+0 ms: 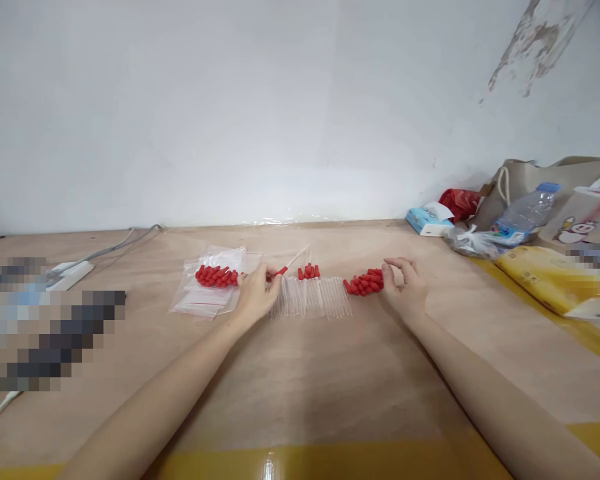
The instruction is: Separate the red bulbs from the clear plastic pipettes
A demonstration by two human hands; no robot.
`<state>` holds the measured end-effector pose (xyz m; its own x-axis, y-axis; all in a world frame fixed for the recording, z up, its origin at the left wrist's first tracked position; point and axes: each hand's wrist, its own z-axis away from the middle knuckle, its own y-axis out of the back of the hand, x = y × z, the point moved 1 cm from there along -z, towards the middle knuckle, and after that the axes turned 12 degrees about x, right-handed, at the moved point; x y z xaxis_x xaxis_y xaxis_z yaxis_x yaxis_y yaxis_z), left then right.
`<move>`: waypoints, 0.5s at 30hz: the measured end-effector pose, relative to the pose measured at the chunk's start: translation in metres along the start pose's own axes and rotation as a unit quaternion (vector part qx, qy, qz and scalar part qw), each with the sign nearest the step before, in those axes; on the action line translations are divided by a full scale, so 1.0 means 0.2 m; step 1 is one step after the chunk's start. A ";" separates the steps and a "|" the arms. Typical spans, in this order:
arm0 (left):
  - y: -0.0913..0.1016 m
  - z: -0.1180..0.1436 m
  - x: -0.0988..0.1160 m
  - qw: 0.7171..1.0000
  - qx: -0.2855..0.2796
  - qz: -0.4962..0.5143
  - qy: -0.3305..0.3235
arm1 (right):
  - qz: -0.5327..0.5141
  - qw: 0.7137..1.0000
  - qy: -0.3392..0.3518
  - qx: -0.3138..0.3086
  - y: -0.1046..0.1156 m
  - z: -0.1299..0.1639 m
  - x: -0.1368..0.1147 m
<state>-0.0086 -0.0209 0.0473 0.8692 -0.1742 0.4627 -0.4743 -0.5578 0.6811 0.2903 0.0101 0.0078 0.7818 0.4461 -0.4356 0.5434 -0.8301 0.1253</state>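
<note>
Forearms: both stretched across the table (pixel 300 400).
Left hand (pixel 257 293): fingers pinched shut on one dropper (pixel 291 261), red bulb at the fingertips.
Right hand (pixel 404 285): loosely curled, thumb and forefinger touching the red bulbs (pixel 365 282); grip unclear.
Clear tubes (pixel 311 297): in a row between the hands.
Step, judged: fitting bulbs on tubes.
Next move: precise alignment.
Writing: none legible on the bottle (pixel 525 212) or the tissue pack (pixel 427 220).

At the right end of the bench (pixel 300 393) lie a clear water bottle (pixel 525 212) with a blue cap, a pale blue tissue pack (pixel 427 221), a red bag (pixel 459 202), 2 beige tote bags (pixel 570 193) and a yellow packet (pixel 550 277). At the left sits a white power strip (pixel 73 273) with a grey cable (pixel 115 248). A white wall (pixel 260 107) with peeling paint rises behind.
</note>
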 end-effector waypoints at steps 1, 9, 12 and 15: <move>0.04 0.04 -0.03 0.999 0.008 0.008 -0.032 | -0.010 1.000 0.027 -0.007 0.01 0.01 -0.07; 0.18 0.28 -0.12 0.964 0.011 0.016 -0.264 | -0.082 0.904 0.371 -0.196 0.00 0.18 -0.58; 0.17 0.31 -0.10 0.957 0.010 0.021 -0.291 | -0.092 0.903 0.366 -0.204 -0.01 0.23 -0.58; 0.16 0.32 -0.08 0.955 0.011 0.016 -0.297 | -0.101 0.911 0.334 -0.220 -0.01 0.25 -0.56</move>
<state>-0.0281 -0.0877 0.0255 0.7834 -0.6170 0.0746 -0.5037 -0.5601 0.6577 0.1856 -0.0555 0.0112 0.5845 0.8006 0.1318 0.6516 -0.5600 0.5117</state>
